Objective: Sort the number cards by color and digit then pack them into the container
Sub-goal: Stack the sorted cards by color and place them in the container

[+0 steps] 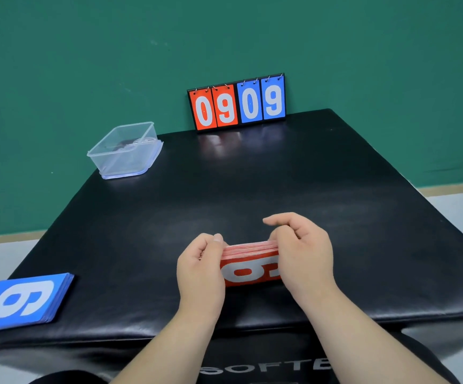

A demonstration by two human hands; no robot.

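Currently left hand [200, 263] and right hand [303, 250] grip the red card stack [249, 270] by its short ends, low over the pad [335, 189], long axis crosswise; the container [119, 160] stands well forward-left, nearer the left hand.

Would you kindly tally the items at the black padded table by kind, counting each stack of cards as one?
Card stacks: 2 (red card stack, blue card stack)
Containers: 1 (clear plastic container)
Scoreboards: 1 (flip scoreboard)
Total: 4
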